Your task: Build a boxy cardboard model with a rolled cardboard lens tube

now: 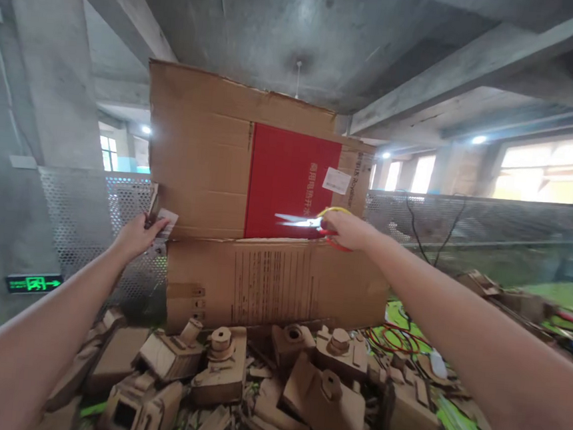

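A large flattened cardboard box (200, 167) stands upright in front of me, with a red printed panel (279, 181) and a white label (336, 180) on it. My left hand (139, 232) pinches the box's left edge, thumb on the front beside a whitish sticker. In my right hand (345, 228) is a pair of scissors (298, 221) with red and yellow handles. Their blades are slightly apart and point left across the red panel, near its lower border. Whether the blades touch the cardboard, I cannot tell.
Several cardboard camera-shaped models (221, 363) and scraps crowd the green-topped table (453, 427) below. Coiled red cord (399, 338) lies to the right. A perforated metal partition (129, 228) runs behind the box. More cardboard pieces (514, 302) sit at far right.
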`<action>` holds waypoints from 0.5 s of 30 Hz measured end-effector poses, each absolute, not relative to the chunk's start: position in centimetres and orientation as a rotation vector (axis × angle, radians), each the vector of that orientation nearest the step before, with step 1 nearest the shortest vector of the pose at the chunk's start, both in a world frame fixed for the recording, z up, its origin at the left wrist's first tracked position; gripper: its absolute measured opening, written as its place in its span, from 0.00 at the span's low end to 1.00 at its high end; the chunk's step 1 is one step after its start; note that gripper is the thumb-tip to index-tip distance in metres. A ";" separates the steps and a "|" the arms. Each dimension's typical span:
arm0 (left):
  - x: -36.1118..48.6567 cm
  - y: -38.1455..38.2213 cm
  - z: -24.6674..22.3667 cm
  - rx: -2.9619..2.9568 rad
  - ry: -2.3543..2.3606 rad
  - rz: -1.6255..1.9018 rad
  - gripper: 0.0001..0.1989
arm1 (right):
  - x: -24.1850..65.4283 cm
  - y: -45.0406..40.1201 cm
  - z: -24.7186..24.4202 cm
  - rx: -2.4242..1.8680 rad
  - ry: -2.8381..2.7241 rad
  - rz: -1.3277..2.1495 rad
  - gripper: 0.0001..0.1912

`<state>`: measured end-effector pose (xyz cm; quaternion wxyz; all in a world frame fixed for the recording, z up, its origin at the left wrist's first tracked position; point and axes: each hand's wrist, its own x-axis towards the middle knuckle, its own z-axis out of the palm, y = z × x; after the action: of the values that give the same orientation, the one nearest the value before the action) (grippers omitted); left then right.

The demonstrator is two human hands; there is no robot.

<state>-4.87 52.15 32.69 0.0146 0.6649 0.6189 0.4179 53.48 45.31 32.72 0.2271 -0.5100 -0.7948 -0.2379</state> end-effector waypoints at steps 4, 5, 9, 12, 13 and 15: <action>-4.6 51.8 32.5 2.001 1.907 1.282 0.20 | 51.4 46.0 28.0 -1.371 -2.230 -0.658 0.18; -4.6 51.7 32.3 1.991 1.899 1.275 0.20 | 50.9 46.1 27.0 -1.357 -2.231 -0.659 0.18; -4.5 51.4 32.1 1.963 1.903 1.264 0.20 | 49.5 46.8 24.3 -1.327 -2.218 -0.646 0.18; -4.4 51.4 32.5 1.960 1.936 1.261 0.20 | 49.7 46.6 23.6 -1.318 -2.192 -0.637 0.19; -4.3 51.4 32.8 1.965 1.948 1.259 0.20 | 49.9 46.3 23.5 -1.310 -2.190 -0.634 0.19; -4.3 51.5 33.3 1.980 1.971 1.257 0.21 | 50.4 45.6 23.4 -1.286 -2.200 -0.630 0.18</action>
<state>-4.34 51.50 33.26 0.0391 0.6459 0.6428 0.4100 50.39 45.56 23.35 0.2555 -0.4738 -0.8102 -0.2320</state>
